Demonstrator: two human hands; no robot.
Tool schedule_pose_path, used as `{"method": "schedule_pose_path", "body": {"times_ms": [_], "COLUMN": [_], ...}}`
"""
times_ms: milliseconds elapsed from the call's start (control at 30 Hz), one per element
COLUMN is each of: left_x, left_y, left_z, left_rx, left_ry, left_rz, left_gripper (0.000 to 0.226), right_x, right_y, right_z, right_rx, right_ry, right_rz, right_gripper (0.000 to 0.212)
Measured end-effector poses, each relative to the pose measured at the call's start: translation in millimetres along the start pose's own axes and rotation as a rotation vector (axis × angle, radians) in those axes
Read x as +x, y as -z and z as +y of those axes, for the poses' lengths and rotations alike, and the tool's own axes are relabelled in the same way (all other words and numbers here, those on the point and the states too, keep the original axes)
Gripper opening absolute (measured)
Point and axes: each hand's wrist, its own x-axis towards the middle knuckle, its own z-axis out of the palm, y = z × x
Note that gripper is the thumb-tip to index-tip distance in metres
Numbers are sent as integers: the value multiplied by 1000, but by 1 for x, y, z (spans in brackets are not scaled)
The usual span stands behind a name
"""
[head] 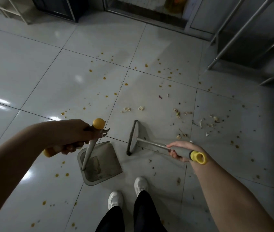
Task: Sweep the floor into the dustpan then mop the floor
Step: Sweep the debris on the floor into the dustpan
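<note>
Head view: at 6 o'clock stood the person's white shoes below dark trouser legs, on a glossy white tiled floor with dark grout lines. Just beyond the shoes, toward 11 o'clock, a grey dustpan rested on the tiles with some debris inside. The left hand was clenched round the dustpan's upright handle just below its yellow cap; a second yellow-ended item showed under that hand and could not be identified. At 3 o'clock the right hand grasped the grey grip of the broom, whose head lay on the floor just right of the pan. Orange droplets were scattered from 7 to 1 o'clock. Pale food scraps lay toward 2 o'clock. Farther off, metal rack legs stood at 1 o'clock and a dark cabinet at 11 o'clock.
</note>
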Motion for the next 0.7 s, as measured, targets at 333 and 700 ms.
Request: {"method": "schedule_pose_path", "body": {"times_ms": [333,700], "left_x": [-2,0], "left_y": [3,28], "left_z": [44,21], "left_rx": [3,18], "left_ry": [35,42], "left_rz": [76,54], "left_gripper": [42,42], "right_x": [-35,-25], "right_y": [66,-22], "right_z": [-34,-75], "right_rx": [-269,-88], "right_ry": [25,97], "right_rz": [124,-66], "right_gripper": [34,30]}}
